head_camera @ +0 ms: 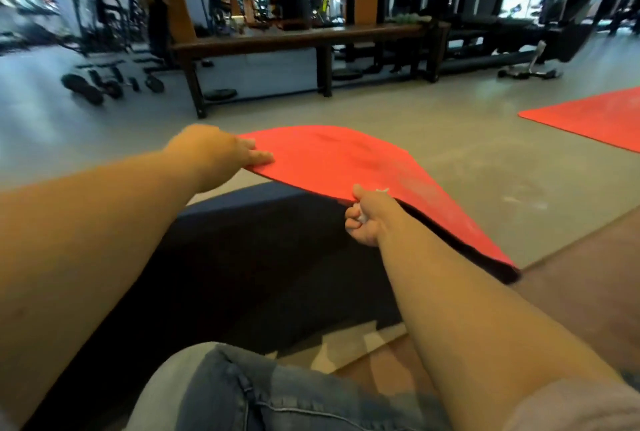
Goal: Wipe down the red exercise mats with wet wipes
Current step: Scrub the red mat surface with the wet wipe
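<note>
**Both hands on the near edge, mat lifted clear**

I hold the red mat (339, 160) up by its near edge, one hand toward each end of that edge, so the sheet arches between them rather than folding on itself. My left hand (221, 153) reaches far out and pinches the left corner, fingers laid over the red top; the thumb is hidden underneath, I judge. My right hand (372, 228) is curled into a fist round the edge nearer to me, thumb pressed on top. A scrap of white shows inside that fist, which I take to be the wet wipe (362, 218), bunched against my palm so I can grip the mat without putting it down.

The mat hangs above a dark pad (263, 250) and the grey floor (450, 140), its black underside showing along the right, where the end droops low. Whether the far edge touches the floor I cannot tell.

A second red mat (588, 115) lies flat on the floor well off to the right. I judge I am shifting or turning this mat between wipes, not wiping it now; spreading my grip wide is what stops the floppy sheet from buckling.
</note>
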The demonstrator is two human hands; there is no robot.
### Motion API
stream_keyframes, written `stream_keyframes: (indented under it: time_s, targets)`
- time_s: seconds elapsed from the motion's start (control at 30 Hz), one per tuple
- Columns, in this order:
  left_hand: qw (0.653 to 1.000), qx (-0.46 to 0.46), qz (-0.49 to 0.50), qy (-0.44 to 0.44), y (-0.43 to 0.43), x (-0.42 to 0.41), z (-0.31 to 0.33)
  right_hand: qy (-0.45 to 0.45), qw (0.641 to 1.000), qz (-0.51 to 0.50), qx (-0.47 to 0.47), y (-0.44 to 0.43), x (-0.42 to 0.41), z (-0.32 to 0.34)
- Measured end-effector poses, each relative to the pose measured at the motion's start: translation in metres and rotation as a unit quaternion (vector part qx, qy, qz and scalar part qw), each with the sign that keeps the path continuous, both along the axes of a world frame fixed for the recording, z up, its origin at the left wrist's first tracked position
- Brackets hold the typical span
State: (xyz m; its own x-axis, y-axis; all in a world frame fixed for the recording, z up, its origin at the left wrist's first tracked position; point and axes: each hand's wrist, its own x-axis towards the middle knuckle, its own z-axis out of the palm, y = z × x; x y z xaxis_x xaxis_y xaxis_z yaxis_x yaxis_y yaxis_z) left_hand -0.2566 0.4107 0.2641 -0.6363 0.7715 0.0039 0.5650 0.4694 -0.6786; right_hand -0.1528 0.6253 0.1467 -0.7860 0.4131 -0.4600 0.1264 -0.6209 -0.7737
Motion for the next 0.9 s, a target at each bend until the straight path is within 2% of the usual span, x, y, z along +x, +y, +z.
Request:
stream_keyframes:
  time_s: [0.13, 0.23, 0.47, 0.57, 0.67, 0.73, 0.8, 0.9]
  targets:
    - [0.989, 0.007, 0.056, -0.137, -0.048, 0.002, -0.048, -0.066, 0.997, 0.035, 0.029, -0.027, -0.008, -0.011]
    - [0.971, 0.002, 0.108, -0.215, -0.073, 0.006, -0.091, -0.128, 0.989, 0.064, 0.029, -0.05, -0.006, -0.049]
    - [0.94, -0.126, 0.11, -0.298, -0.05, 0.021, -0.156, -0.235, 0.966, 0.111, 0.012, -0.066, 0.035, -0.148]
    - [0.911, -0.185, 0.132, -0.346, -0.03, 0.03, -0.185, -0.262, 0.956, 0.13, 0.023, -0.053, 0.044, -0.168]
    - [0.885, -0.156, 0.162, -0.407, -0.01, 0.037, -0.221, -0.264, 0.952, 0.152, 0.011, -0.044, 0.047, -0.19]
    - [0.89, -0.114, 0.138, -0.419, 0.007, 0.039, -0.245, -0.256, 0.946, 0.201, -0.008, -0.048, 0.046, -0.201]
    - [0.895, -0.072, 0.108, -0.427, 0.026, 0.04, -0.27, -0.267, 0.92, 0.287, -0.008, -0.058, 0.045, -0.21]
    - [0.884, -0.056, 0.099, -0.453, 0.051, 0.044, -0.3, -0.321, 0.862, 0.389, 0.051, -0.06, 0.051, -0.215]
